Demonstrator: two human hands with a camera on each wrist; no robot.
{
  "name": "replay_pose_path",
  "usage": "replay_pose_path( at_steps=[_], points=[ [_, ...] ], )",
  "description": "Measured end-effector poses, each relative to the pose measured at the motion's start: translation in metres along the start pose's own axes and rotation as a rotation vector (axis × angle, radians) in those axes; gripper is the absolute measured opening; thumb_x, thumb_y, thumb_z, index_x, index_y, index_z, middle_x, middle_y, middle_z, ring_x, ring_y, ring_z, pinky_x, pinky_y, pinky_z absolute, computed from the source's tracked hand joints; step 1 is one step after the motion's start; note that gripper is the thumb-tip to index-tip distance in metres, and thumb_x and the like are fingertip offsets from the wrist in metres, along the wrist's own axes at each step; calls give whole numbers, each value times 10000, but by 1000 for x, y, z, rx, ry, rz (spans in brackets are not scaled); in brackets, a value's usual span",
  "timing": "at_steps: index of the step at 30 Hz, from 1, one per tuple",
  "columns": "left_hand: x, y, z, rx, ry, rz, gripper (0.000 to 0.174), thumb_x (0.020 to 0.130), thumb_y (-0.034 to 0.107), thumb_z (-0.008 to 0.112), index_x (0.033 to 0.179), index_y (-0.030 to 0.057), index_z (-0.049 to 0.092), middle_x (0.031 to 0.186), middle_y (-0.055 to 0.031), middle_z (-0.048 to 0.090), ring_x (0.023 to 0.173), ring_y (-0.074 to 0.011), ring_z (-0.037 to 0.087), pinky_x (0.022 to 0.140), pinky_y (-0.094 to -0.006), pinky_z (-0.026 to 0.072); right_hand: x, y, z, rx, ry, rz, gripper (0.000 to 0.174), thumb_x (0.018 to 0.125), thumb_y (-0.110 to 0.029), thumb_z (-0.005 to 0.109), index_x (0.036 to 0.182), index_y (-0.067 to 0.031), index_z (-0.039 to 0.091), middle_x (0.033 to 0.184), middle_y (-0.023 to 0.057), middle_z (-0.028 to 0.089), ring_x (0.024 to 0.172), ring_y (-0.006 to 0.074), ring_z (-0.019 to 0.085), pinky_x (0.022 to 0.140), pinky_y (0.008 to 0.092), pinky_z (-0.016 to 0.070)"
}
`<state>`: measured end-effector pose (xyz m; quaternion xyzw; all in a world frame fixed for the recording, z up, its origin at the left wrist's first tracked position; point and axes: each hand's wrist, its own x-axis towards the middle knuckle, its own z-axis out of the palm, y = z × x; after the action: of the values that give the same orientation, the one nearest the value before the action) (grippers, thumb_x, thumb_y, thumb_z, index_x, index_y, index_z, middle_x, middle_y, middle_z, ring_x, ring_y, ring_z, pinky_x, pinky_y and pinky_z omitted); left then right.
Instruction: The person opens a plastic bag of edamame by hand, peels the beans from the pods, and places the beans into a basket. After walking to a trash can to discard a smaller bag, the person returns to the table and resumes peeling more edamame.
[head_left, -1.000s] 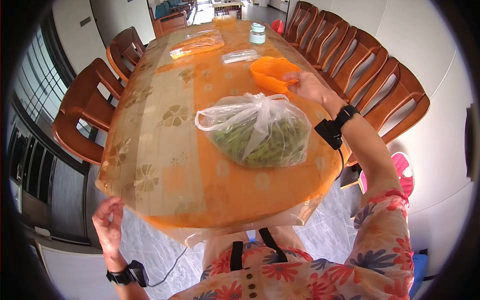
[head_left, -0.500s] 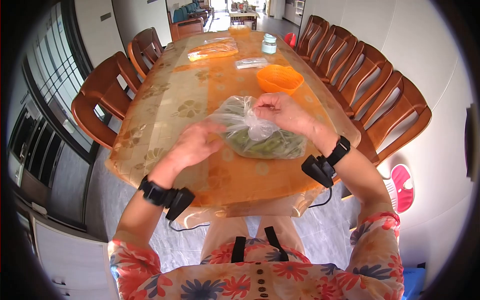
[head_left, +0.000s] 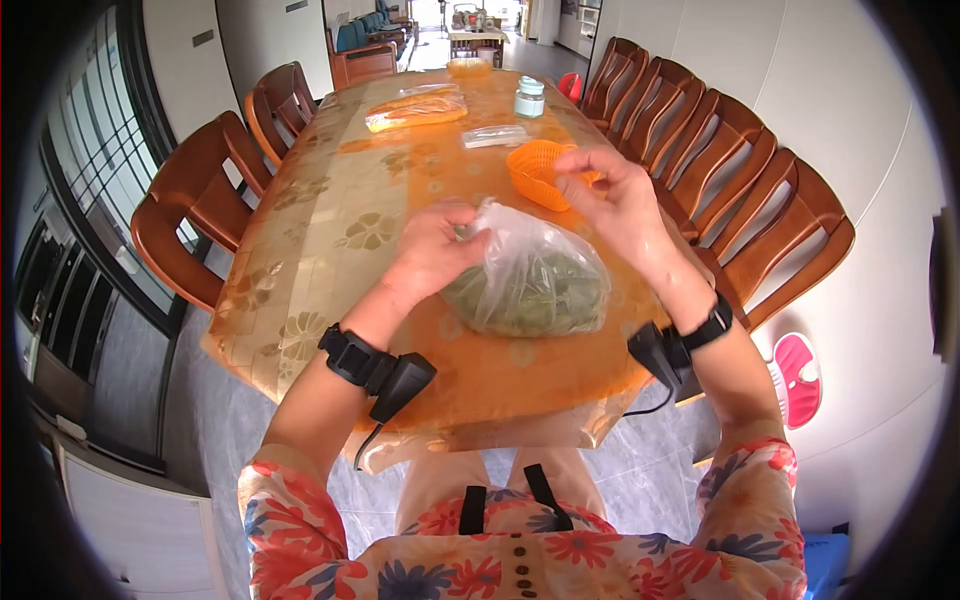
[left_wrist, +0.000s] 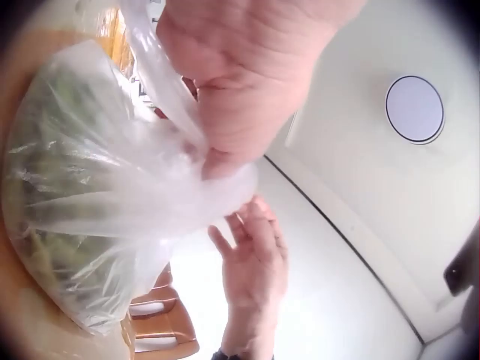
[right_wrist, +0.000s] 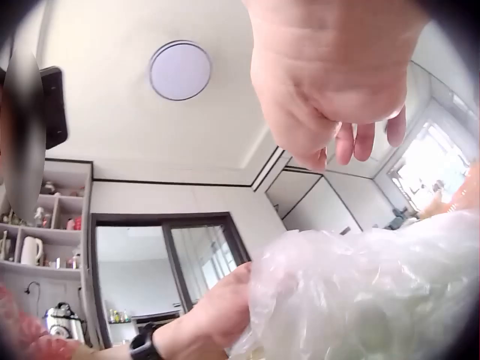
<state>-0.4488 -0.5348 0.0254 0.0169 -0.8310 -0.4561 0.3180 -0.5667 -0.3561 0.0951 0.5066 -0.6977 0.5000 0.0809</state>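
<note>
A clear plastic bag of green vegetables [head_left: 540,290] rests on the table, its gathered top pulled up toward the left. My left hand [head_left: 436,248] pinches that top between thumb and fingers; the left wrist view shows the bag's twisted plastic [left_wrist: 202,184] under the thumb. My right hand [head_left: 622,208] is raised just right of the bag, fingers loosely bent with nothing in them, and in the right wrist view this hand [right_wrist: 337,82] hangs above the bag [right_wrist: 360,292] without touching it. Behind the right hand stands an orange basket [head_left: 532,172], partly covered by the fingers.
Farther back on the table [head_left: 340,290] lie a wrapped orange package [head_left: 415,110] and a small clear packet [head_left: 495,136], with a light blue jar [head_left: 529,98] to their right. Wooden chairs [head_left: 800,220] line both sides. A pink and white item [head_left: 797,382] is at the lower right.
My left hand came from beyond the table's near edge to the bag and took hold of its top. My right hand moved from the basket to the bag's knot, then let go and lifted away.
</note>
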Motion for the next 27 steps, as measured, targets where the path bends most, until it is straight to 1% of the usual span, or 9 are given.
replay_pose_path(
  at_steps=[3,5,7,9,13,18,21,24,27],
  points=[
    [3,5,-4,-124,32,-98,101,732,129,647,723,38,603,649,19,552,585,-69,465,528,-237,378,-15,-9,19,-236,-63,-209,260,749,-237,669,913,-41,620,966,99,614,848,201,595,722,283,471],
    [2,25,-8,-217,21,-142,99,728,111,662,701,41,598,630,35,543,585,-46,457,522,-223,377,-10,-4,27,-276,-101,-167,265,734,-266,665,878,-48,623,892,129,623,793,264,600,690,317,478],
    [3,34,-18,-300,16,-182,108,724,93,677,680,43,592,610,51,533,584,-23,449,516,-209,375,3,9,31,-138,-304,-13,176,750,-180,633,863,-45,620,772,96,627,710,203,604,637,299,472],
    [-2,31,-40,-369,11,-226,60,739,-12,649,757,39,624,746,-4,628,640,-59,544,619,-208,431,13,14,28,-23,-283,44,145,748,-140,622,855,-43,619,731,70,615,685,160,585,622,279,462],
    [-5,10,-81,-347,231,-151,67,750,25,647,709,65,612,740,4,629,655,-49,537,639,-198,411,35,40,23,262,-147,166,88,737,-48,600,823,-35,612,691,6,587,651,70,521,596,227,435],
    [-14,0,-113,-372,357,-193,68,731,84,688,705,69,627,683,27,604,627,-43,483,618,-190,364,32,41,27,246,-214,194,76,732,-30,600,807,-24,604,778,17,599,710,93,540,642,239,446],
    [-18,10,-110,-361,359,-199,84,740,69,678,812,53,639,748,4,620,685,-57,521,657,-199,398,30,25,29,269,-393,114,144,740,-103,611,862,-28,608,854,48,605,774,116,549,704,259,450],
    [-20,37,-96,-422,178,-167,196,765,44,645,961,35,633,845,-11,626,803,-87,568,820,-237,421,35,9,41,276,-460,10,281,741,-206,613,960,-30,605,933,71,605,831,141,551,755,279,445],
    [-18,28,-93,-259,140,-142,161,768,38,643,928,34,642,859,-17,634,792,-82,567,795,-242,435,45,5,56,156,-473,-62,350,752,-291,602,967,-14,617,877,70,626,789,152,562,722,295,453]
  ],
)
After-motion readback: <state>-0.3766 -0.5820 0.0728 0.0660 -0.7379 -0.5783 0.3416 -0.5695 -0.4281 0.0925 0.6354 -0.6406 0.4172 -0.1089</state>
